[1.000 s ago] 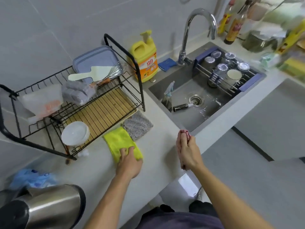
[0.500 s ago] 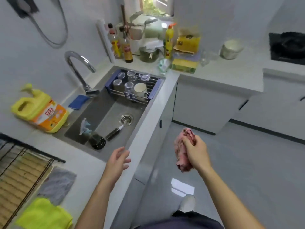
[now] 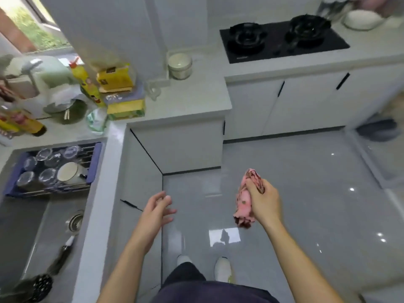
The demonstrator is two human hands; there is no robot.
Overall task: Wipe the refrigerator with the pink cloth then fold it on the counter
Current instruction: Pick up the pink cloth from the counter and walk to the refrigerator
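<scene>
My right hand (image 3: 263, 200) grips the bunched pink cloth (image 3: 244, 201), which has a dark pattern and hangs out above and below my fist, over the grey floor. My left hand (image 3: 156, 209) hovers with relaxed fingers and holds nothing, just off the counter edge (image 3: 111, 162). No refrigerator is in view.
The sink (image 3: 32, 226) with a rack of glasses (image 3: 52, 169) lies at left. Bottles and boxes (image 3: 118, 90) crowd the corner counter. A black gas hob (image 3: 282, 39) sits at the far right counter. White cabinets (image 3: 306, 101) line the glossy floor (image 3: 306, 204).
The view has swung right, away from the dish rack and yellow cloth. My left hand left the yellow cloth and lifted off the counter. My right hand carried the pink cloth out over the floor.
</scene>
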